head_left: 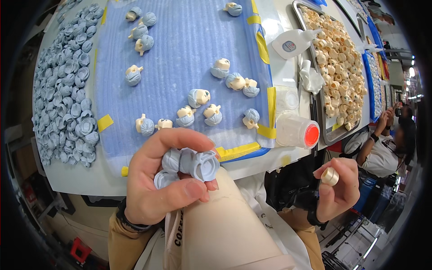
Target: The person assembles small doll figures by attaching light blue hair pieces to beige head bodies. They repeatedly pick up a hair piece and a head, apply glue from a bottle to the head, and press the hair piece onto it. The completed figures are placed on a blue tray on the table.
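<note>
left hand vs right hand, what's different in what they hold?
Left hand grips several blue-grey hair pieces bunched between thumb and fingers; right hand pinches one small cream piece at its fingertips. The blue pieces are bigger, with sculpted folds; the cream piece is smaller, rounded and plainer. The left sits nearer the table edge, the right lower and off to the side. Both are raised, palms towards the camera.

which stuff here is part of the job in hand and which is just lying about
In use: left hand holding blue hair pieces; right hand holding a beige head piece; joined figure heads on the blue mat.

Lying about: white squeeze bottle, red-capped jar, crumpled tissue.
</note>
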`<state>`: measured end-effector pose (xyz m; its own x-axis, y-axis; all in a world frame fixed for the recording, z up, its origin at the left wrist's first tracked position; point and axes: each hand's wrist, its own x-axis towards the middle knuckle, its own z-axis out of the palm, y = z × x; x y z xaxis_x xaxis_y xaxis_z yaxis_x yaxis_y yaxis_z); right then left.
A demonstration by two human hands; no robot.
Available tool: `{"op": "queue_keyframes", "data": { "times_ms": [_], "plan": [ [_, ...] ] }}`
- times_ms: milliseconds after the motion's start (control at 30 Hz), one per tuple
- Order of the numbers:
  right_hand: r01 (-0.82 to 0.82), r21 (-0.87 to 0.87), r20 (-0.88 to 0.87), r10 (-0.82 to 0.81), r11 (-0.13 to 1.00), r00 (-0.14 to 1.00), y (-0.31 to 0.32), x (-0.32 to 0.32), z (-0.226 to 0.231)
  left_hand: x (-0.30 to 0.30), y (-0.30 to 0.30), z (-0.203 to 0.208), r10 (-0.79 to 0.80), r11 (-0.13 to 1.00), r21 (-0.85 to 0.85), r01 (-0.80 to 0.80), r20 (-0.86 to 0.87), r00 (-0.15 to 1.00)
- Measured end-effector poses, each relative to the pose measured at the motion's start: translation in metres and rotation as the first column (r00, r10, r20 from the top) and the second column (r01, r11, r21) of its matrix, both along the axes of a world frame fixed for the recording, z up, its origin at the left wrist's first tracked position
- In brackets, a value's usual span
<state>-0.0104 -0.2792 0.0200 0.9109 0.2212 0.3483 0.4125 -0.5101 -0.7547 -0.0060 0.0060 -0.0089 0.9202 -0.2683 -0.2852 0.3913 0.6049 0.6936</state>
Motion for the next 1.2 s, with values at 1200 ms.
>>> {"op": "queue_keyframes", "data": {
  "times_ms": [1200],
  "plan": [
    [0.187, -0.25, 0.1, -0.167, 0.95, 0.981, 0.015, 0.024, -0.005, 0.001, -0.007, -0.001, 0.002, 0.999, 0.034, -0.003, 0.053, 0.999]
  ]
}}
